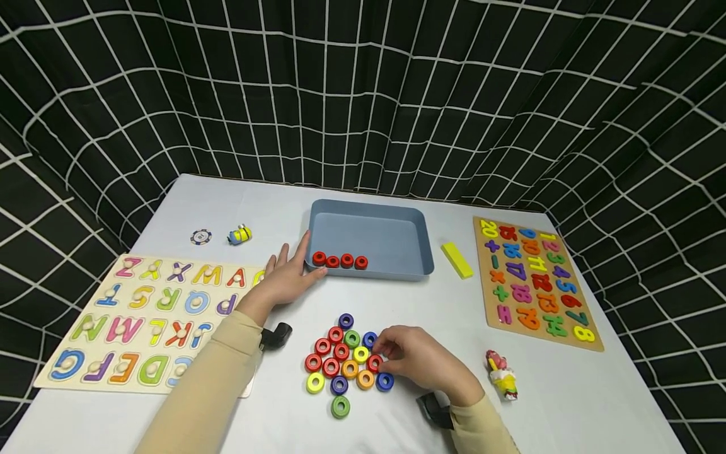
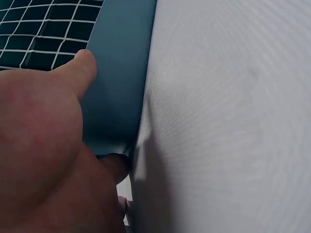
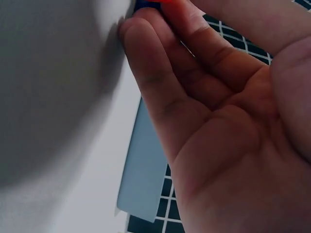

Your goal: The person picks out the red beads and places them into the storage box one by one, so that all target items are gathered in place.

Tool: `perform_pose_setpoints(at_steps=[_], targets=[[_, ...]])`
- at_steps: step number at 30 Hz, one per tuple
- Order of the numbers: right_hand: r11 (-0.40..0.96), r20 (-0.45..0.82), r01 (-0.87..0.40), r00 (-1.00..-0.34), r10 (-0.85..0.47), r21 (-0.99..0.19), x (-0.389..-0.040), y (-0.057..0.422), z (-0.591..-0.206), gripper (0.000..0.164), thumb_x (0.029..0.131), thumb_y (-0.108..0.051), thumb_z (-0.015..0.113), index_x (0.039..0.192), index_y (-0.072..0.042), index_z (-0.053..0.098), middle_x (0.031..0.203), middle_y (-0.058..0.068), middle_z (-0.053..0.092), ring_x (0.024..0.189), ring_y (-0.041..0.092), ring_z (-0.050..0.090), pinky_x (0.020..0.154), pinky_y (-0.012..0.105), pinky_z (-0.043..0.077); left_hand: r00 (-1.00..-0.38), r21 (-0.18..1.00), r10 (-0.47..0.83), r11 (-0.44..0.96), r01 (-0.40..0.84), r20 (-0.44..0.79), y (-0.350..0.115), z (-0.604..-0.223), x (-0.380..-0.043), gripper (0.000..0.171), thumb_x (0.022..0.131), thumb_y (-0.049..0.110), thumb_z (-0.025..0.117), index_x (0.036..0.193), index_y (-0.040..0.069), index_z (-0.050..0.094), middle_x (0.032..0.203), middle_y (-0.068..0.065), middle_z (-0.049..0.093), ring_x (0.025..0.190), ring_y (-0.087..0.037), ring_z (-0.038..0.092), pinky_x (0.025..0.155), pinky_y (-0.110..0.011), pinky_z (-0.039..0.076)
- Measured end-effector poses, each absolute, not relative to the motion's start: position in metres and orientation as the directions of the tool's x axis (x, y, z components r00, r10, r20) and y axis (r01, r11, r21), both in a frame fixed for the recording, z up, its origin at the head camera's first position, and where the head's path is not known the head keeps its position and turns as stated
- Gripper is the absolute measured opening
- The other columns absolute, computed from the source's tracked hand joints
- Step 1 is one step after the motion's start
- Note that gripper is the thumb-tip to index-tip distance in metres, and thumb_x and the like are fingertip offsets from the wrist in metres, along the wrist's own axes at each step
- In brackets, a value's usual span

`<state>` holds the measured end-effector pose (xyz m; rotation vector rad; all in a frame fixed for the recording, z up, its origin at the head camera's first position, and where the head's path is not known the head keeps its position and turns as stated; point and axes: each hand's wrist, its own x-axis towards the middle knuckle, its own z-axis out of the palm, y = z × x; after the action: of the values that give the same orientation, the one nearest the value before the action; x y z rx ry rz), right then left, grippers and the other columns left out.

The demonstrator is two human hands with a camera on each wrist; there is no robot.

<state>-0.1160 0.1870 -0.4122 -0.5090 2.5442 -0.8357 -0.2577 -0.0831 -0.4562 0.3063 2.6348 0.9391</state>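
Note:
My left hand [image 1: 288, 277] rests against the near left corner of a blue-grey tray [image 1: 371, 274], fingers extended along its left side and thumb at the front wall. Inside the tray, several red rings [image 1: 346, 259] stand in a row along the front wall. Closer to me, a loose cluster of red, blue, green, yellow and orange rings [image 1: 341, 351] lies on the white table. At the cluster's right edge my right hand [image 1: 416, 359] pinches a red ring [image 1: 374, 363] between thumb and fingers. A blue ring [image 1: 385, 381] lies just below those fingertips.
A letter puzzle board [image 1: 187, 315] lies left, partly under the left sleeve. A number board [image 1: 539, 284], a yellow block [image 1: 457, 260] and a small figurine [image 1: 502, 376] are at the right. A poker chip [image 1: 201, 237] and a yellow-and-blue toy [image 1: 240, 234] lie far left.

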Motion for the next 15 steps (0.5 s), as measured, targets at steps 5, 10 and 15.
perform_pose_setpoints(at_steps=[5,10,15], targets=[[0.753,-0.266,-0.229,-0.840,-0.473,-0.617,-0.1162,0.1838,-0.4136,0.019,0.080,-0.014,0.078,0.097,-0.016,0.069,0.089,-0.009,0.065,0.079,0.004,0.059,0.071,0.023,0.052,-0.926,0.646,0.301,0.758,0.088,-0.228,-0.0839,-0.4521,-0.2572,0.090,0.092,0.064,0.045,0.151,0.038,-0.017,0.154,-0.018,0.034,0.150,-0.034,-0.011,0.118,-0.057,-0.010],[0.752,-0.272,-0.239,-0.830,-0.486,-0.614,-0.1167,0.1830,-0.4138,0.019,0.080,-0.015,0.078,0.098,-0.015,0.069,0.088,-0.009,0.065,0.077,0.004,0.059,0.069,0.022,0.051,-0.924,0.644,0.298,0.761,0.078,-0.240,-0.0841,-0.4508,-0.2560,0.091,0.092,0.064,0.045,0.151,0.037,-0.018,0.156,-0.018,0.030,0.150,-0.034,-0.011,0.118,-0.057,-0.010],[0.752,-0.268,-0.250,-0.828,-0.492,-0.609,-0.1161,0.1849,-0.4155,0.019,0.080,-0.017,0.078,0.097,-0.016,0.069,0.087,-0.010,0.065,0.076,0.001,0.057,0.069,0.022,0.051,-0.922,0.649,0.296,0.758,0.069,-0.249,-0.0826,-0.4536,-0.2567,0.091,0.091,0.065,0.045,0.151,0.038,-0.017,0.156,-0.018,0.030,0.150,-0.034,-0.012,0.118,-0.057,-0.011]])
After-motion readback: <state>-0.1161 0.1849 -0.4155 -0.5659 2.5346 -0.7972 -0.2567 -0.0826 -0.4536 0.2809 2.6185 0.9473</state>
